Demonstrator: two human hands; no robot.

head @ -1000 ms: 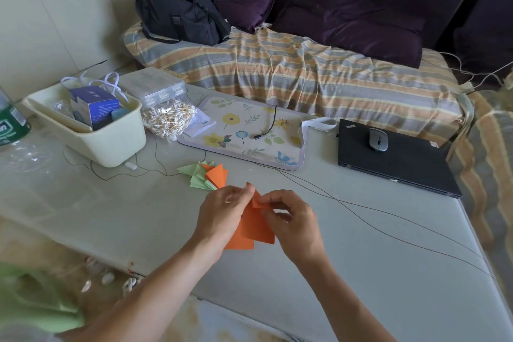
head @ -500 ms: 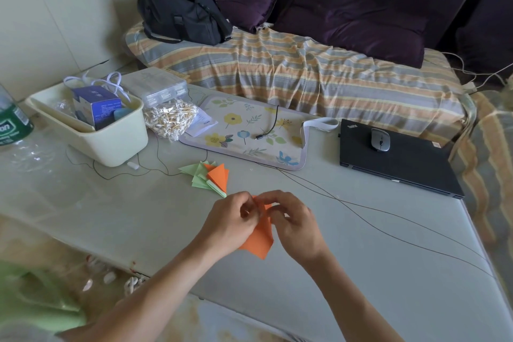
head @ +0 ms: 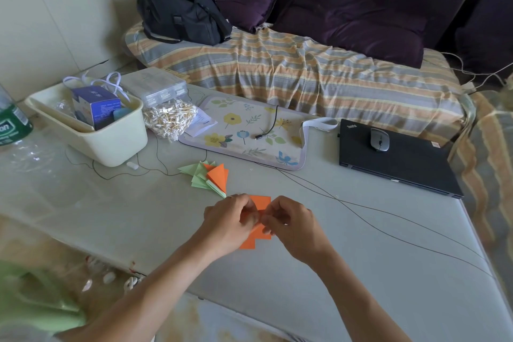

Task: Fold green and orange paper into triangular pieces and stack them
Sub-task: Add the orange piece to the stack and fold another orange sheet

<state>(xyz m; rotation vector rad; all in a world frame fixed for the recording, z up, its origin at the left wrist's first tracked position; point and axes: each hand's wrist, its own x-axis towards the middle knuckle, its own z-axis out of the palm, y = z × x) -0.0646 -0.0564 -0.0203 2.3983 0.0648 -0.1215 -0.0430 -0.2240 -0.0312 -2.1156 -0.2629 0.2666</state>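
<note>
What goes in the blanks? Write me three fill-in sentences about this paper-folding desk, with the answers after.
1. Both the left hand and the right hand pinch a sheet of paper coloured ____.
2. The pile of folded pieces holds orange and ____ paper.
3. The grey mouse rests on top of the closed black ____.

Missing words: orange; green; laptop

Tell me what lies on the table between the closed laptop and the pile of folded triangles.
In the head view, thin dark cables cross bare tabletop between the laptop and the pile.
</note>
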